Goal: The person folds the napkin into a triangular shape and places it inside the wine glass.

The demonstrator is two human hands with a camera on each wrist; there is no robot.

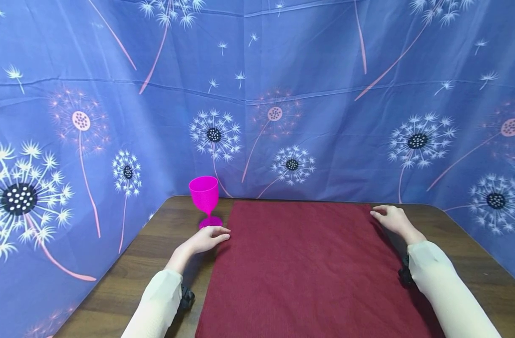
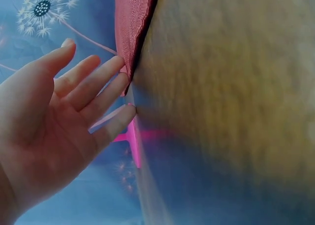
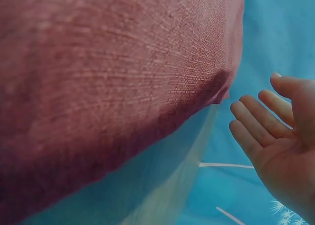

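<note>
A dark red cloth lies spread over the middle of the wooden table, its far edge close to the table's back. At its left edge is my left hand, fingers nearly straight and nothing held; in the left wrist view the fingertips are near the cloth's edge. My right hand is by the far right corner, fingers relaxed, and the right wrist view shows the palm empty beside the cloth. Just beyond my left hand stands a bright pink goblet, upright, its foot partly behind the hand.
Brown wooden table surface shows to the left of the cloth and also on the right. A blue curtain with a dandelion print hangs round the back and both sides of the table.
</note>
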